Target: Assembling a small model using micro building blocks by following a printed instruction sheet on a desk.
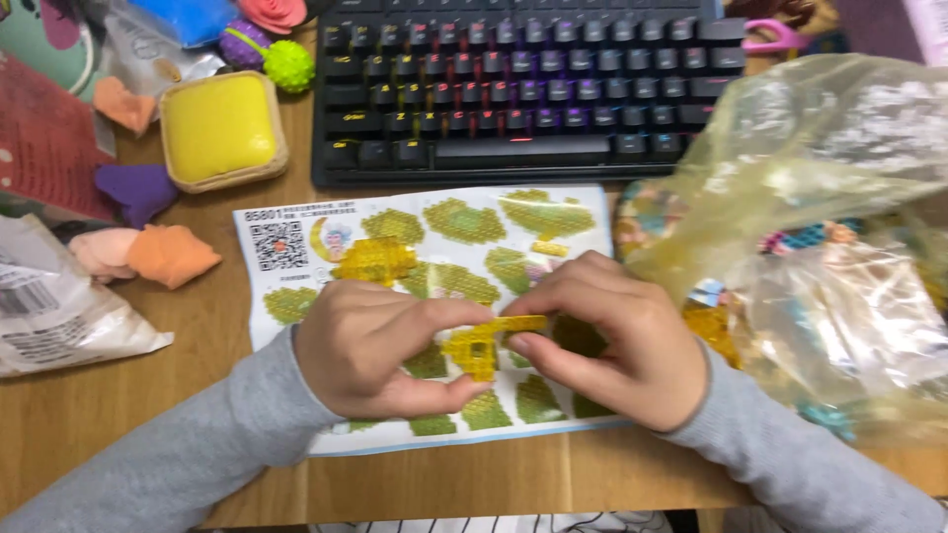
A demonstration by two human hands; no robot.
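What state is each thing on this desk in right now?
Translucent yellow brick piece: pinched between both hands.
Left hand: closed on it.
Right hand: closed on it.
Printed instruction sheet: flat on the desk.
Crinkled clear plastic bag: cannot tell whether open.
Black keyboard: keys lit.

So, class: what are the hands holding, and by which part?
Both hands, left and right, pinch a yellow brick piece: left at its lower block, right at the strip's end.

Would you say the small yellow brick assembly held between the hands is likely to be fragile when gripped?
Probably: the yellow brick assembly looks thin and built from tiny studded pieces, so it may snap apart. Left hand and right hand pinch it with fingertips only, which suggests it is light.
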